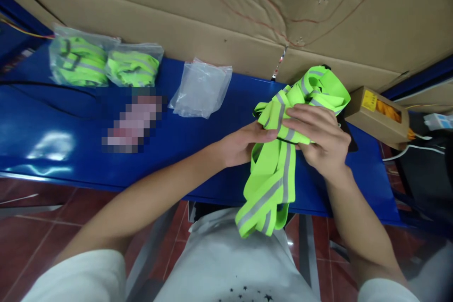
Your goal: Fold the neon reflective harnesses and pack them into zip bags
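"Holding a bundle of neon-green webbing (283,165) with grey reflective stripes, you had both hands toward one o'clock from your torso, above the blue table (198,160)."

"How did each of your hands grip it?"

"Your left hand (244,144) closed on it from the nine o'clock side, its thumb over the front of the folds. Your right hand (318,134) came from the three o'clock side, fingers laid across the top folds, closed on them too. Loose loops hung below toward six o'clock, past the table's near edge, in front of your white shirt (233,259)."

"And what lay around your hands?"

"Near eleven o'clock you had two clear bags (79,63) of the same green webbing, side by side against the cardboard wall (170,28). Closer to you in that direction was an object (136,122) too pixelated to identify. Just short of twelve lay flat, clear bags (203,89). Between one and two o'clock stood a small cardboard box (378,115), with orange material showing through its opening."
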`<state>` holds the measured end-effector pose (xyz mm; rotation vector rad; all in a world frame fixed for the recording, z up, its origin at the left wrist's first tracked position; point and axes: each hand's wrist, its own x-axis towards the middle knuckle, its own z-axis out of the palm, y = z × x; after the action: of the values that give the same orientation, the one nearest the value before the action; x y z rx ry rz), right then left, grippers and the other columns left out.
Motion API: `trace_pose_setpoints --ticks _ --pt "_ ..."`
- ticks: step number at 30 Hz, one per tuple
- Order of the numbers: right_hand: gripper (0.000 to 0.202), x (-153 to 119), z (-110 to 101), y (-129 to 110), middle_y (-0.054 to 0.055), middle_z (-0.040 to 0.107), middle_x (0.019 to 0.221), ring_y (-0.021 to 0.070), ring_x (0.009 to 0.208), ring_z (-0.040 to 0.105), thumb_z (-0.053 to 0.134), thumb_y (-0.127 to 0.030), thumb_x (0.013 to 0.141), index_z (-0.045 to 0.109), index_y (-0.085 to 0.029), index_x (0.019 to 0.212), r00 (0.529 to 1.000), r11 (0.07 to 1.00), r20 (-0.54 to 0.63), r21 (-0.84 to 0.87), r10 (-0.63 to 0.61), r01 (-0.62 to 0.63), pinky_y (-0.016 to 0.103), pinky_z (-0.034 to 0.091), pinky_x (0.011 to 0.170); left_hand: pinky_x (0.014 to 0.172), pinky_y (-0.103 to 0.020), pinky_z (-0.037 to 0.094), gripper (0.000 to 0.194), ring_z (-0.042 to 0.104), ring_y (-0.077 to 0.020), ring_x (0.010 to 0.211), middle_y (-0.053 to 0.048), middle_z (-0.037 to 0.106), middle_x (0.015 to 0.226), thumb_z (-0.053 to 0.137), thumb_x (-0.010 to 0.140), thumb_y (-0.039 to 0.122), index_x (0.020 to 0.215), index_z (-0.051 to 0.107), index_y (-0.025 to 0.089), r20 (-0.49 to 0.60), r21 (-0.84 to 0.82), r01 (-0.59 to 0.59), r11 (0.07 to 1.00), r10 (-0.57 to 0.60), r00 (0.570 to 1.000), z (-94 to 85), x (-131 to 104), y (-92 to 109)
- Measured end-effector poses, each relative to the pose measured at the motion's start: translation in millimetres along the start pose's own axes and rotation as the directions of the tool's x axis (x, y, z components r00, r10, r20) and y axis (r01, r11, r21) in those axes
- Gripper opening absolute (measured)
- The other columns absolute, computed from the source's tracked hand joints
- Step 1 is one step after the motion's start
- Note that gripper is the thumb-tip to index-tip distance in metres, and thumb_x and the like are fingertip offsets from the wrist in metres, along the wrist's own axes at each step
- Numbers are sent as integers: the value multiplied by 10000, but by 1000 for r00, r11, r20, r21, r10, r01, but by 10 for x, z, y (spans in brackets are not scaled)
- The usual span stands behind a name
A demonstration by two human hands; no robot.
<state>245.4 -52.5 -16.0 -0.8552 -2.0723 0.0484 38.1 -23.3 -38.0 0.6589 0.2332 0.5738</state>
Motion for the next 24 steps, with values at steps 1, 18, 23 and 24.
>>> trace_pose_setpoints --ticks 1,18,23,24 --pt "396 1 7 12 -14 738 1317 298 1295 652 578 -238 992 699 -404 1331 1000 999 11 -24 -30 30 532 508 1105 956 -391 585 596 752 -306 1064 -87 795 1083 947 637 487 1102 733 182 -17 14 -19 1000 20 1000 -6 -6 1" --pt "688 -50 69 140 16 720 1253 276 1145 701 901 -558 686 657 -337 1290 694 514 332 486 639 -706 433 611 969 1018 -457 572 525 712 -303 1157 -106 757 1192 952 637 249 1103 723 172 -302 276 -129 952 213 929 108 -17 1" --pt "517 -36 154 52 -14 762 1038 230 883 738 908 -517 696 711 -315 1129 683 493 232 538 693 -683 399 652 801 964 -452 592 510 735 -301 1083 -95 773 1125 944 608 202 1074 739 177 -223 199 -11 980 57 973 95 -11 11" --pt "512 -35 150 36 -13 760 1029 228 872 735 905 -516 700 711 -313 1127 692 507 208 542 692 -670 396 650 792 946 -439 598 495 743 -290 1050 -95 777 1119 939 625 215 1078 743 177 -193 175 10 985 25 981 82 -11 16"
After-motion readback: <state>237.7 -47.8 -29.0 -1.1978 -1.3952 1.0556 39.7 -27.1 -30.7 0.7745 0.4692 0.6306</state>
